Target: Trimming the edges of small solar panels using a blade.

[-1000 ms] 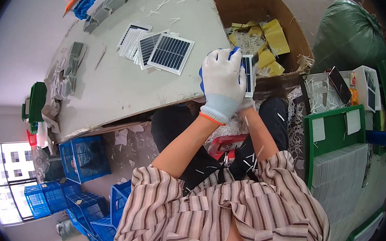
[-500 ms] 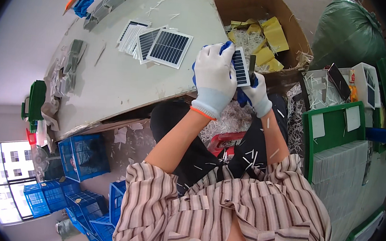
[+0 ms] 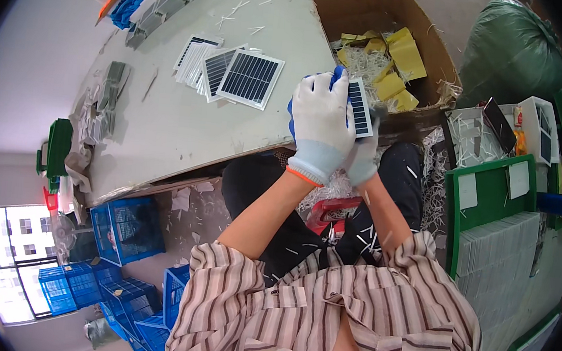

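Note:
My left hand (image 3: 323, 116), in a white glove with blue fingers, is closed around one side of a small solar panel (image 3: 360, 109) with dark cells and a white border. My right hand (image 3: 363, 157), also gloved, is at the panel's right edge, smeared by motion. A dark, narrow flat tool (image 3: 378, 112) shows as a blur above it; its exact kind is unclear. On the table to the left lies a fanned pile of similar solar panels (image 3: 250, 79), one on top face up.
A cardboard box (image 3: 432, 52) holds white strips and yellow pieces. White strips lie on the pale table (image 3: 184, 130) and my lap. Stacked panels (image 3: 496, 251) fill a green crate (image 3: 492, 187) at right. Blue crates (image 3: 126, 229) stand lower left. A green bag (image 3: 515, 59) stands behind.
My right hand has moved down and inward along the panel's right edge, and the dark tool is now blurred. The left hand still grips the panel. The whole view has shifted slightly.

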